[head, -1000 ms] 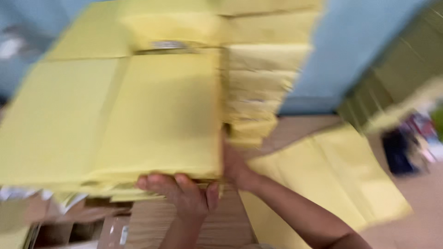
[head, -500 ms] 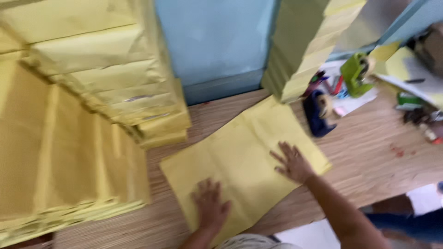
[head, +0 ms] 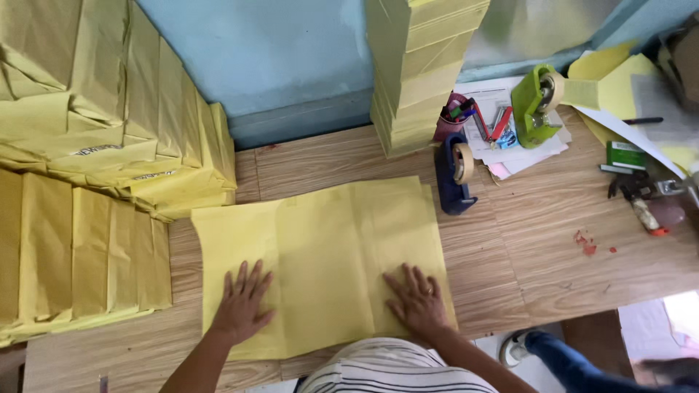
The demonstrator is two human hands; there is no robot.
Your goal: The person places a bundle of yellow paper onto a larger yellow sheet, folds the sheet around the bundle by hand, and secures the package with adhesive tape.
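A large yellow paper sheet (head: 320, 255) lies flat on the wooden table (head: 539, 240), with fold lines running top to bottom. My left hand (head: 242, 302) rests palm down on its lower left part, fingers spread. On the sheet's lower right part my right hand (head: 416, 298) presses flat, fingers apart too. Neither hand grips anything.
Stacks of folded yellow paper (head: 87, 167) fill the left side. A tall yellow stack (head: 419, 69) stands at the back against the blue wall. A blue tape dispenser (head: 453, 171), a green tape dispenser (head: 537, 102), pens, papers and small tools lie on the right.
A second ago both hands were lifting a yellow stack on the left. They have since come down flat onto the single sheet, which now lies squared in front of me.
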